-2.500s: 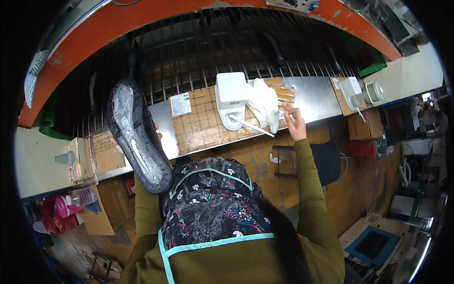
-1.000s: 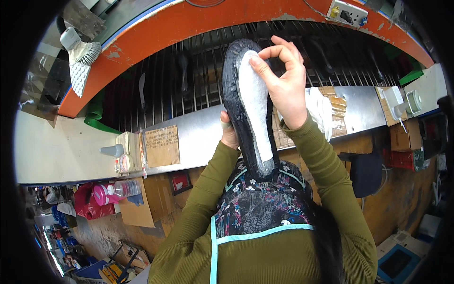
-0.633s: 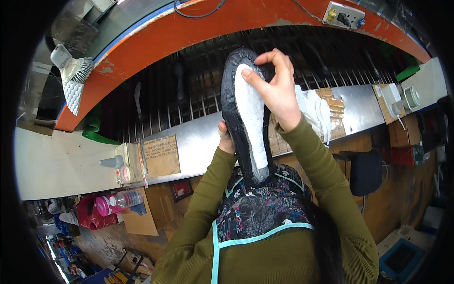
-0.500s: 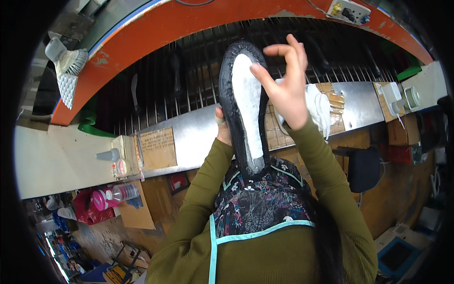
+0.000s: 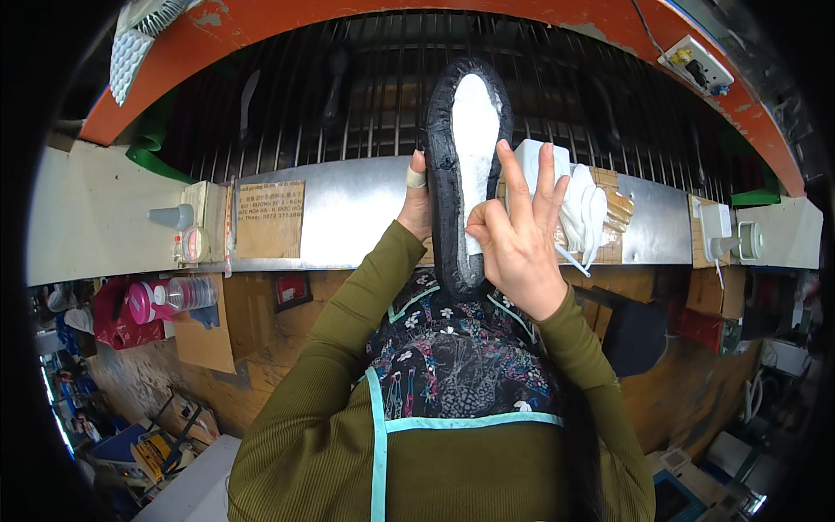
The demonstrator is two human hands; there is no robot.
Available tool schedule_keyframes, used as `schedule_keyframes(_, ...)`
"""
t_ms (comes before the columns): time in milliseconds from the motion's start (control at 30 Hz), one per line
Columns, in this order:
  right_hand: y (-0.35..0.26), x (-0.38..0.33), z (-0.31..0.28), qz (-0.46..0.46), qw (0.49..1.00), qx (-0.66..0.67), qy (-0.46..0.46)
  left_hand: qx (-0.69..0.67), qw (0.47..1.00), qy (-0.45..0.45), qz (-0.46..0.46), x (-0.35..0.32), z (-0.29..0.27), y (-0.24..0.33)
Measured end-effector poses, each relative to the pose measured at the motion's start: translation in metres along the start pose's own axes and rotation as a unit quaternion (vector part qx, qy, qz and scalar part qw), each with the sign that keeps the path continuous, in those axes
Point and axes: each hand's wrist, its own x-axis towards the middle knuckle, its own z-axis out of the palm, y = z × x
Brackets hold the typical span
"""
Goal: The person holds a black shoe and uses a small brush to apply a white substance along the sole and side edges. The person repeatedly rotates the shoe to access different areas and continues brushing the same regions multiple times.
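A black shoe (image 5: 442, 187) is held up in front of me, its underside facing me and its toe pointing away. A long white sole-shaped insert (image 5: 474, 113) lies along the grey middle of that underside, inside the gathered black edge. My left hand (image 5: 417, 202) holds the shoe from the left; its thumb shows, with a band round it, and its other fingers are hidden behind. My right hand (image 5: 526, 248) pinches the insert's narrow lower end between thumb and forefinger, the other fingers spread upward.
Beyond the metal ledge (image 5: 352, 217) runs a dark rack of metal rods (image 5: 391, 96) under an orange frame (image 5: 261, 19). White strips (image 5: 584, 209) and a white container (image 5: 541, 161) sit right of the shoe. Cardboard (image 5: 270, 230) and a grey cone (image 5: 170, 217) are at left.
My right hand has come down from beside the toe to the insert's lower end and closed there. The view has shifted, and the shoe now stands more upright in it.
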Motion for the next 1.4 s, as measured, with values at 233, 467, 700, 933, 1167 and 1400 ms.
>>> schedule_keyframes(233,-0.001,0.004,-0.011,-0.018,0.996,0.081,-0.032,0.026,0.998,0.046,0.027,-0.004,0.012,0.002)
schedule_keyframes(467,0.005,0.003,-0.010,-0.014,0.995,0.096,-0.015,0.057,0.996,0.045,0.044,-0.006,0.018,0.006)
schedule_keyframes(700,0.021,-0.038,-0.002,-0.064,0.990,0.098,-0.079,0.029,0.997,0.073,0.015,-0.010,0.001,0.004)
schedule_keyframes(933,0.028,-0.054,0.007,-0.011,0.981,0.192,-0.014,0.016,0.994,0.111,0.010,-0.008,-0.003,-0.004)
schedule_keyframes(1167,0.053,-0.068,0.006,0.123,0.956,0.241,0.116,-0.048,0.993,0.097,0.039,-0.005,-0.038,-0.014)
schedule_keyframes(1400,0.127,-0.149,0.096,0.288,0.931,-0.224,0.007,0.039,0.982,0.186,0.017,-0.014,-0.029,-0.012)
